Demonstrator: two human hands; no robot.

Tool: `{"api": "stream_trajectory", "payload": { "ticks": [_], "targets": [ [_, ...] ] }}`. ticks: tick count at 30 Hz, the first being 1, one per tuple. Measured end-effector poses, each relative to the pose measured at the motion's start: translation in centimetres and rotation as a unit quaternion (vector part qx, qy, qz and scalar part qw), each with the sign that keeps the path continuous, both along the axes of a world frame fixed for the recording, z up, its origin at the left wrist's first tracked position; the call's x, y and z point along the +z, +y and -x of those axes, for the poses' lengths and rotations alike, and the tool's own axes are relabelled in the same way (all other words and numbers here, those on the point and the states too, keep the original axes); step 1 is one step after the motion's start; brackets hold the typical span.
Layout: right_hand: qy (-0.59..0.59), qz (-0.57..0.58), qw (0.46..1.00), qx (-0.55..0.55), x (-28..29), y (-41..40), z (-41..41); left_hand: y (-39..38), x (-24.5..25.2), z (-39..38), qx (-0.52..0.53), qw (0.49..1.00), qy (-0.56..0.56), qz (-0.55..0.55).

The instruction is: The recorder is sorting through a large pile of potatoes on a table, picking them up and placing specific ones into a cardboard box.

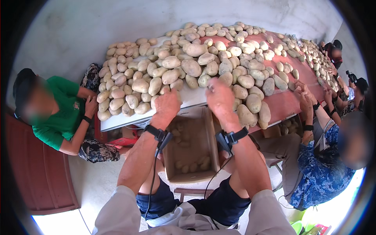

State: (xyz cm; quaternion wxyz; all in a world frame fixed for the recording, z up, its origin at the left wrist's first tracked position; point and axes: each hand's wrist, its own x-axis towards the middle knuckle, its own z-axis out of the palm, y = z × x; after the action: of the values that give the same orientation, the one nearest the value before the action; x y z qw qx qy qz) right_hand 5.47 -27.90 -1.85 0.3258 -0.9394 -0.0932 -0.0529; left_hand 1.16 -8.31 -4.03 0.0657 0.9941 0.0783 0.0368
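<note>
Potatoes lie heaped over a long table with white and red tops. My left hand is at the near edge of the white top, its fingers curled against a potato; whether it grips one cannot be told. Slightly blurred, my right hand is over the same edge beside the heap, fingers bent, with something small and unclear at the fingertips. Below and between my forearms stands an open cardboard box with potatoes inside. Both wrists carry black strapped devices with cables.
At the left sits a person in a green shirt, beside a dark red panel. To the right, a person in a blue patterned shirt handles potatoes, with others farther along. Another box of potatoes is under the table's right part.
</note>
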Motion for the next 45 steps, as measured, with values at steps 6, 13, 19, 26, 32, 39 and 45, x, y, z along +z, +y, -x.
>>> {"api": "stream_trajectory", "payload": {
  "ticks": [6,13,19,26,32,39,45],
  "targets": [
    [-0.067,0.030,0.990,-0.122,0.7,-2.7,-2.1,-1.2,-1.1,-0.1,-0.062,0.998,0.007,-0.005],
    [-0.075,0.054,0.986,-0.137,-0.5,-1.7,-3.2,-0.5,-1.5,-0.6,-0.069,0.997,-0.013,0.039],
    [-0.026,0.056,0.989,-0.133,-0.2,-2.0,-4.3,-1.0,0.4,0.6,-0.130,0.980,-0.001,0.148],
    [0.047,-0.001,0.984,-0.170,1.6,-2.2,-4.1,-1.3,0.7,1.9,-0.145,0.964,0.042,0.218],
    [0.025,-0.058,0.987,-0.147,1.7,-2.9,-3.9,-0.4,0.9,2.1,-0.084,0.975,0.061,0.199],
    [0.144,-0.418,0.895,-0.064,1.4,-5.1,-5.1,1.0,1.1,1.2,-0.038,0.967,0.004,0.253],
    [0.214,-0.692,0.682,0.103,4.2,-5.1,-3.6,6.3,2.7,1.0,0.062,0.921,-0.123,0.364]
  ]
}}
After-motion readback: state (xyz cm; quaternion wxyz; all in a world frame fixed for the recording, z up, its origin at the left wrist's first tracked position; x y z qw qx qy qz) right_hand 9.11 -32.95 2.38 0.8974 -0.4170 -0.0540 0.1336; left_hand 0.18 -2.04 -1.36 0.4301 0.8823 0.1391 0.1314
